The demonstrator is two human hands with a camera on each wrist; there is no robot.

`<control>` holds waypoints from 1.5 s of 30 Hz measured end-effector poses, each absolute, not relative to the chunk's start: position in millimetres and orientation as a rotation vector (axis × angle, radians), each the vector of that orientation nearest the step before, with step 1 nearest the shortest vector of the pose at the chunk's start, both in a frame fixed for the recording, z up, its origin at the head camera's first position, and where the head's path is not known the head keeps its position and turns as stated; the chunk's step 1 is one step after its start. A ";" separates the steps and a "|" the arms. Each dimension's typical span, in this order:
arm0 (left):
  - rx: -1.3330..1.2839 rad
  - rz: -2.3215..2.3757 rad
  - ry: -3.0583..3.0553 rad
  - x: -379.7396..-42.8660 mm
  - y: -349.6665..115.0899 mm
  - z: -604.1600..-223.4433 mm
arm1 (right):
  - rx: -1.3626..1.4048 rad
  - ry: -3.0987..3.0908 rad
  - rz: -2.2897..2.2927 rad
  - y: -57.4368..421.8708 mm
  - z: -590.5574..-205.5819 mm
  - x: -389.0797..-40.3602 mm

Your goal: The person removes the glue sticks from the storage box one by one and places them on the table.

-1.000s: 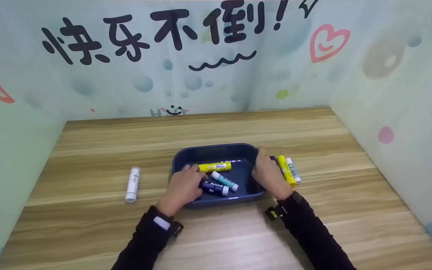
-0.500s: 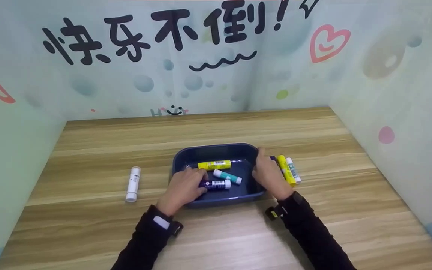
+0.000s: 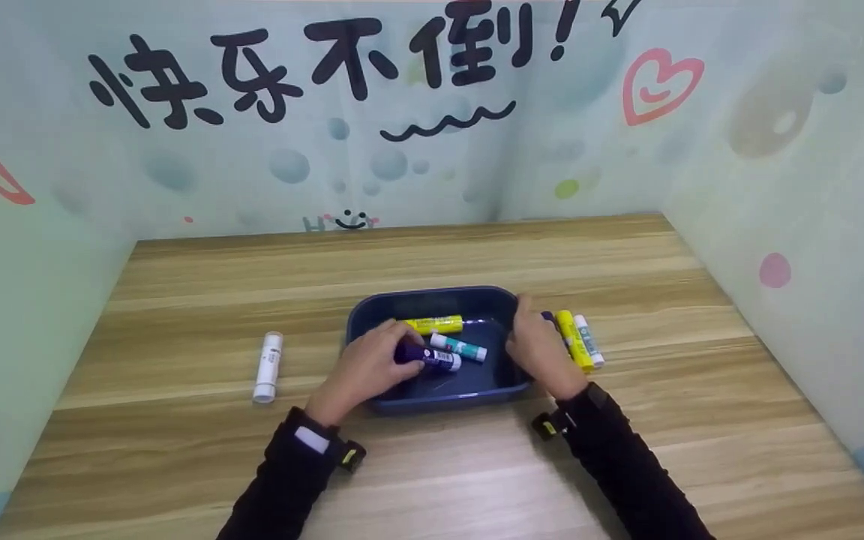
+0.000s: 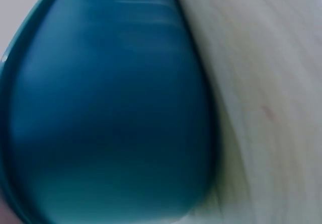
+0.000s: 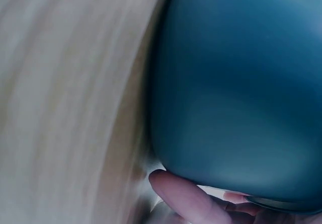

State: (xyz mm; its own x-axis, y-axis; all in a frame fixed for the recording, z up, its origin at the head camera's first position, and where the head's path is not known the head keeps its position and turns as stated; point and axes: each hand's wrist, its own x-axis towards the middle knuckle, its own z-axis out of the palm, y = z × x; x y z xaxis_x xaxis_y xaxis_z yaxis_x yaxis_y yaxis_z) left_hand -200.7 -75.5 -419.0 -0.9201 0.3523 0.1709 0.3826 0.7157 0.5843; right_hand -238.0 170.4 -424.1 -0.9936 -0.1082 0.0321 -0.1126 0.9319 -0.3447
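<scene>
My left hand [image 3: 372, 365] reaches over the left side of a dark blue plastic bin [image 3: 432, 401] and grips a dark purple glue stick [image 3: 443, 359] by one end, its white end pointing right. Beyond it in the bin lie a yellow glue stick [image 3: 438, 325] and a smaller teal one with white ends [image 3: 459, 347]. My right hand [image 3: 544, 349] holds the bin by its right wall. In the right wrist view a fingertip [image 5: 188, 199] shows at the wall's edge. The left wrist view shows mostly the bin's blurred outer wall [image 4: 115, 93].
Right of the bin, another yellow glue stick [image 3: 574, 341] and a white-and-teal one [image 3: 589, 341] lie side by side, with a dark one [image 3: 549, 317] partly hidden by the right hand. A white glue stick [image 3: 268, 367] lies left on the wooden table [image 3: 199, 300].
The dark purple glue stick has risen slightly in my left hand and shifted away from the bin's near wall. The teal glue stick has rolled back and right. My right hand keeps its place.
</scene>
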 end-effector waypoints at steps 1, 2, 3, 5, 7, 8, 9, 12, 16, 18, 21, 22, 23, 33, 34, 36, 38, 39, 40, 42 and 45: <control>-0.608 -1.060 -2.837 -201.5 -76.6 -418.1 | 0.190 -3.060 0.540 170.8 -424.4 -237.6; -0.598 -1.125 -2.810 -202.3 -77.9 -416.8 | 0.202 -3.047 0.531 170.9 -424.7 -237.2; -0.582 -1.190 -2.784 -203.0 -79.4 -415.5 | 0.213 -3.032 0.521 171.1 -425.2 -236.9; -0.539 -1.332 -2.736 -204.6 -83.0 -412.4 | 0.220 -3.017 0.508 171.2 -425.7 -236.2; -0.461 -1.466 -2.711 -206.3 -87.5 -409.7 | 0.215 -3.021 0.509 171.3 -425.9 -236.0; -0.423 -1.535 -2.703 -207.1 -90.0 -408.5 | 0.207 -3.027 0.514 171.2 -426.0 -236.1; -0.386 -1.610 -2.692 -207.9 -92.6 -407.5 | 0.201 -3.033 0.519 171.3 -425.9 -236.1; -0.268 -1.763 -2.656 -210.4 -100.8 -405.4 | 0.191 -3.050 0.535 171.9 -425.9 -236.4; -0.140 -2.096 -2.464 -212.8 -111.9 -400.9 | 0.198 -3.041 0.538 172.4 -426.5 -235.9; -0.076 -2.277 -2.320 -213.1 -117.9 -397.6 | 0.208 -3.025 0.532 172.2 -427.0 -235.4; -0.004 -2.458 -2.132 -213.5 -128.1 -392.3 | 0.221 -3.002 0.522 171.7 -428.1 -234.7; 0.015 -2.495 -2.083 -213.6 -132.1 -390.7 | 0.223 -3.000 0.520 171.5 -428.3 -234.7; 0.040 -2.527 -2.038 -213.8 -136.2 -389.1 | 0.227 -2.997 0.520 171.5 -428.4 -234.8; 0.254 -2.372 -2.379 -211.7 -189.9 -382.8 | 0.251 -2.968 0.485 170.8 -427.6 -233.5; 0.227 -2.305 -2.466 -211.0 -195.4 -383.5 | 0.249 -2.969 0.484 170.7 -427.6 -233.6; 0.184 -2.195 -2.601 -209.4 -205.4 -384.6 | 0.238 -2.988 0.494 170.5 -427.7 -234.3; 0.158 -2.085 -2.715 -207.8 -214.2 -385.3 | 0.231 -3.001 0.506 170.5 -427.0 -234.5; 0.156 -2.044 -2.755 -206.7 -218.1 -385.2 | 0.229 -3.007 0.511 170.5 -426.8 -234.7; 0.165 -2.009 -2.792 -205.8 -222.4 -385.3 | 0.226 -3.012 0.517 170.6 -426.6 -234.8; 0.195 -1.942 -2.861 -203.6 -229.9 -385.6 | 0.230 -3.015 0.525 170.9 -426.2 -234.8; 0.272 -1.855 -2.946 -200.6 -240.0 -387.8 | 0.237 -3.020 0.532 171.2 -426.0 -234.9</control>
